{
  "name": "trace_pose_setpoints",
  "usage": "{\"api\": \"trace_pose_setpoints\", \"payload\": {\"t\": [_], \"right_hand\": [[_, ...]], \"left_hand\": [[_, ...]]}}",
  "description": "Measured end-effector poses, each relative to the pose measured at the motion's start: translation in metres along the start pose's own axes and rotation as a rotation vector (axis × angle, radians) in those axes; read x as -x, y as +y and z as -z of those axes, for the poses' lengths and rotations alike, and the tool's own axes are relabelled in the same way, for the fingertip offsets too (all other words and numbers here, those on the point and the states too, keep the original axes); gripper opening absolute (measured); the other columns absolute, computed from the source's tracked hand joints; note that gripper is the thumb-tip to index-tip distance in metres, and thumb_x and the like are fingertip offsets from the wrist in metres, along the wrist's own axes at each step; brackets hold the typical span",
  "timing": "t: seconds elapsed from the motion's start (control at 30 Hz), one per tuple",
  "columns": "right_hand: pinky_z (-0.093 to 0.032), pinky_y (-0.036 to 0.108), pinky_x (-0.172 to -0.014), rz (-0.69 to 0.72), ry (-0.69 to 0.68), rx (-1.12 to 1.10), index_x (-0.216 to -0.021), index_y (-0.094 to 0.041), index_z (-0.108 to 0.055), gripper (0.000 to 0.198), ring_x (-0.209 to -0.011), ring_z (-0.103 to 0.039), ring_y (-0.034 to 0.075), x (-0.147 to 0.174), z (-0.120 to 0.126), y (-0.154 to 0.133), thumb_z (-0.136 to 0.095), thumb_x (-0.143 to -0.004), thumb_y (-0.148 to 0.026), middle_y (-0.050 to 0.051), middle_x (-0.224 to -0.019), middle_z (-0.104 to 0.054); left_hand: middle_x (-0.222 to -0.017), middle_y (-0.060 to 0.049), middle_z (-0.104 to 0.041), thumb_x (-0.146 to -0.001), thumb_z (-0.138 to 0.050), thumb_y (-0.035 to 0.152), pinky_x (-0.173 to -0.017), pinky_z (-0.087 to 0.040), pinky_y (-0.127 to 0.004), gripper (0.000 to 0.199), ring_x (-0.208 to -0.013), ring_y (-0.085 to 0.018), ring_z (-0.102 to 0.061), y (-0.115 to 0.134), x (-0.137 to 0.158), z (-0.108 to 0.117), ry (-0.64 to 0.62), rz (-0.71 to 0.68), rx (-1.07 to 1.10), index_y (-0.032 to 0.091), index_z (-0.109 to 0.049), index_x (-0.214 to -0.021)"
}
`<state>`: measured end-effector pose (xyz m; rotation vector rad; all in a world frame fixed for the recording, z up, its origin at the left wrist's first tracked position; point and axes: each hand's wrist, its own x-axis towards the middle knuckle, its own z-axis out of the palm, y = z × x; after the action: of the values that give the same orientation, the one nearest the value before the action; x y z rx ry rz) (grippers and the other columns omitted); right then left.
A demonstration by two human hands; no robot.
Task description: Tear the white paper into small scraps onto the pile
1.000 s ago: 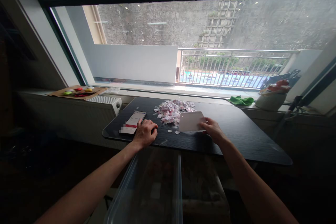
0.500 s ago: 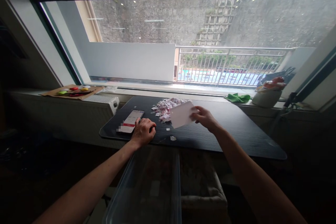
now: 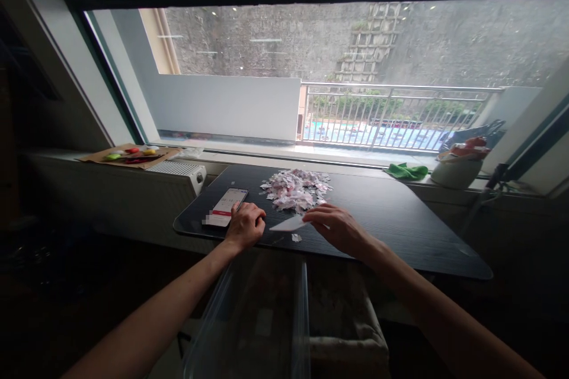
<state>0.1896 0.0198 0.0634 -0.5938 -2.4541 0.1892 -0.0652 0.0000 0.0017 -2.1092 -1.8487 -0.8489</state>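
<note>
My right hand (image 3: pixel 333 226) pinches a thin white card (image 3: pixel 288 224), tilted nearly edge-on low over the black table (image 3: pixel 377 213). Just beyond the card lies a heap of torn white and pinkish paper scraps (image 3: pixel 296 186). One loose scrap (image 3: pixel 296 238) sits closer to the table's near edge. My left hand (image 3: pixel 246 225) rests on the tabletop with its fingers curled in, and I see nothing in it. It is against the right side of a phone (image 3: pixel 229 207), whose lit screen shows digits and a red band.
Below the near edge stand a clear plastic bin (image 3: pixel 249 314) and a box with a pale liner (image 3: pixel 349 340). A radiator (image 3: pixel 178 172) is at the left, with a brown board (image 3: pixel 128 155) nearby. A green cloth (image 3: pixel 406 172) and a pale pot (image 3: pixel 457 170) sit on the sill.
My right hand has come down and toward me with the card, which has turned from broadside to nearly edge-on. More of the scrap heap shows. My left hand stays by the phone.
</note>
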Motion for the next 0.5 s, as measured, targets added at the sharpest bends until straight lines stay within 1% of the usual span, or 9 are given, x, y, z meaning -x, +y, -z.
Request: {"api": "trace_pose_setpoints", "payload": {"t": [0.07, 0.13, 0.2, 0.27, 0.3, 0.37, 0.43, 0.5], "right_hand": [[-0.05, 0.03, -0.077, 0.053, -0.054, 0.006, -0.1, -0.025, -0.069, 0.029, -0.089, -0.063, 0.018, 0.019, 0.014, -0.004, -0.043, -0.089, -0.018, 0.005, -0.099, -0.072], [-0.051, 0.029, -0.073, 0.061, -0.082, 0.037, -0.099, -0.026, -0.069, 0.03, -0.089, -0.064, 0.018, 0.037, 0.032, -0.006, -0.043, -0.089, -0.017, 0.006, -0.097, -0.072], [-0.052, 0.029, -0.072, 0.054, -0.073, 0.088, -0.099, -0.026, -0.069, 0.029, -0.09, -0.064, 0.019, 0.047, 0.046, -0.007, -0.043, -0.089, -0.019, 0.006, -0.098, -0.072], [-0.052, 0.03, -0.071, 0.039, -0.035, 0.141, -0.1, -0.025, -0.069, 0.029, -0.088, -0.064, 0.019, 0.046, 0.05, -0.007, -0.043, -0.089, -0.019, 0.006, -0.097, -0.072], [-0.051, 0.03, -0.071, 0.032, 0.003, 0.159, -0.1, -0.025, -0.069, 0.029, -0.087, -0.063, 0.019, 0.04, 0.047, -0.007, -0.043, -0.09, -0.019, 0.006, -0.097, -0.072], [-0.051, 0.031, -0.073, 0.058, 0.041, 0.163, -0.099, -0.024, -0.069, 0.028, -0.087, -0.063, 0.019, 0.024, 0.033, -0.007, -0.043, -0.09, -0.018, 0.007, -0.096, -0.072], [-0.05, 0.029, -0.073, 0.095, 0.038, 0.149, -0.099, -0.024, -0.068, 0.028, -0.084, -0.062, 0.018, 0.005, 0.015, -0.008, -0.042, -0.091, -0.018, 0.006, -0.095, -0.071], [-0.05, 0.027, -0.073, 0.122, 0.024, 0.155, -0.098, -0.023, -0.068, 0.028, -0.085, -0.061, 0.017, -0.005, 0.001, -0.008, -0.042, -0.091, -0.017, 0.007, -0.096, -0.071]], "left_hand": [[-0.084, -0.006, -0.066, -0.074, -0.048, 0.015, -0.103, -0.028, -0.051, 0.019, -0.089, -0.024, -0.057, 0.001, 0.0, 0.0, 0.008, 0.003, 0.001, 0.021, -0.066, -0.077], [-0.084, -0.006, -0.066, -0.074, -0.048, 0.015, -0.103, -0.027, -0.051, 0.018, -0.09, -0.024, -0.057, 0.002, 0.0, 0.001, 0.013, 0.006, 0.0, 0.021, -0.065, -0.076], [-0.084, -0.006, -0.066, -0.074, -0.048, 0.015, -0.104, -0.027, -0.051, 0.018, -0.089, -0.024, -0.057, 0.003, 0.0, 0.001, 0.012, 0.006, -0.002, 0.02, -0.065, -0.075], [-0.083, -0.006, -0.066, -0.074, -0.048, 0.015, -0.103, -0.028, -0.051, 0.018, -0.089, -0.024, -0.057, 0.003, 0.0, 0.002, 0.009, 0.003, -0.007, 0.02, -0.065, -0.075], [-0.083, -0.006, -0.066, -0.074, -0.048, 0.015, -0.103, -0.028, -0.051, 0.018, -0.089, -0.024, -0.057, 0.003, 0.0, 0.002, 0.007, 0.002, -0.01, 0.02, -0.065, -0.076], [-0.083, -0.006, -0.066, -0.074, -0.048, 0.015, -0.103, -0.029, -0.051, 0.018, -0.089, -0.024, -0.057, 0.002, 0.0, 0.002, 0.005, -0.001, -0.018, 0.021, -0.065, -0.076], [-0.084, -0.006, -0.066, -0.074, -0.048, 0.015, -0.102, -0.029, -0.051, 0.018, -0.09, -0.024, -0.057, 0.001, 0.0, 0.001, 0.003, -0.004, -0.027, 0.021, -0.065, -0.077], [-0.084, -0.006, -0.065, -0.074, -0.048, 0.015, -0.102, -0.03, -0.051, 0.018, -0.09, -0.024, -0.057, 0.0, 0.0, 0.0, 0.003, -0.007, -0.031, 0.02, -0.065, -0.077]]}}
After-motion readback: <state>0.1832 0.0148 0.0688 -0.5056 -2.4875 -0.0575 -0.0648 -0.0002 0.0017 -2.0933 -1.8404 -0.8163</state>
